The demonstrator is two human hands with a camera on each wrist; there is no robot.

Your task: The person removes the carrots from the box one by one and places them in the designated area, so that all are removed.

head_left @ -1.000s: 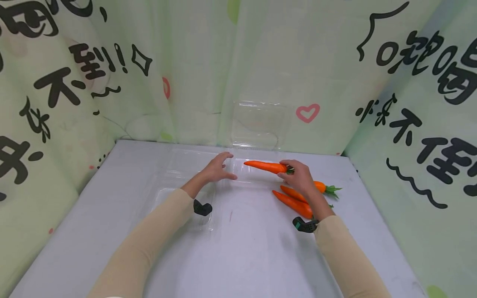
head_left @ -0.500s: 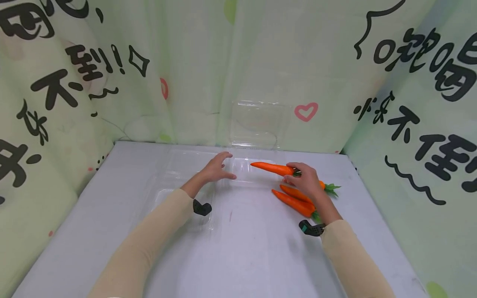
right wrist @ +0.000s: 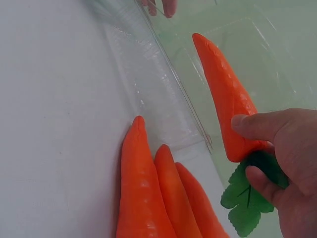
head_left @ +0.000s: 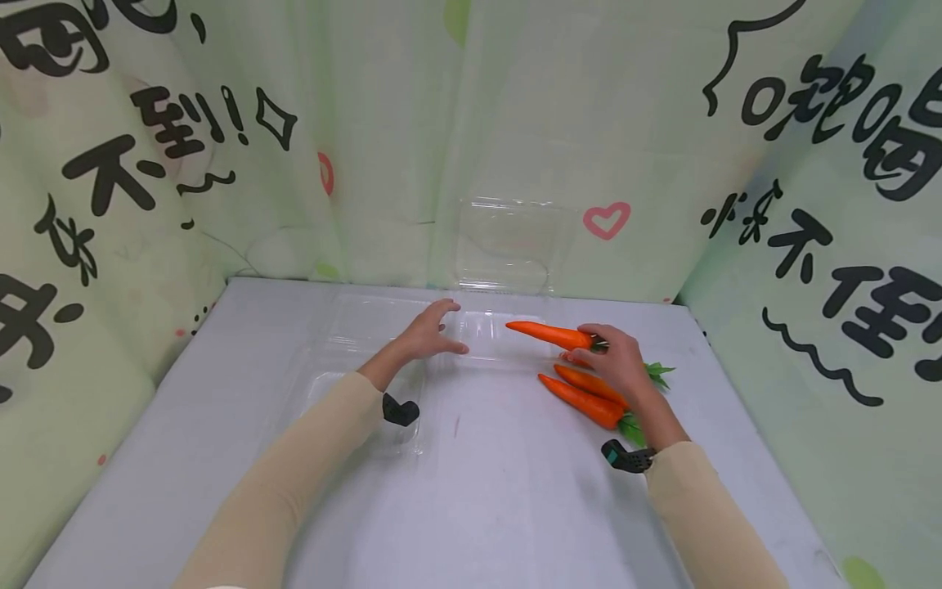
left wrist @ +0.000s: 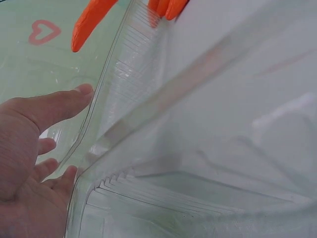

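My right hand [head_left: 609, 360] pinches a carrot [head_left: 548, 333] by its thick end, thumb on the orange part and green leaves [right wrist: 247, 201] hanging below. This carrot is above the table, its tip pointing left toward a clear plastic container [head_left: 489, 350] with its lid [head_left: 508, 245] raised. Three more carrots [right wrist: 141, 183] lie side by side under the right hand; in the head view the hand partly covers them. My left hand [head_left: 425, 331] holds nothing, its thumb and fingers spread apart at the left side of that container; whether it touches the plastic I cannot tell.
More clear plastic [head_left: 353, 327], hard to make out, lies left of and under the left forearm. A white table [head_left: 500, 507] carries everything. Pale green curtains [head_left: 383, 147] with black writing stand at the back and both sides.
My right hand has drifted to the right with the carrot, whose tip has drawn away from the left hand. The left hand stays in place.
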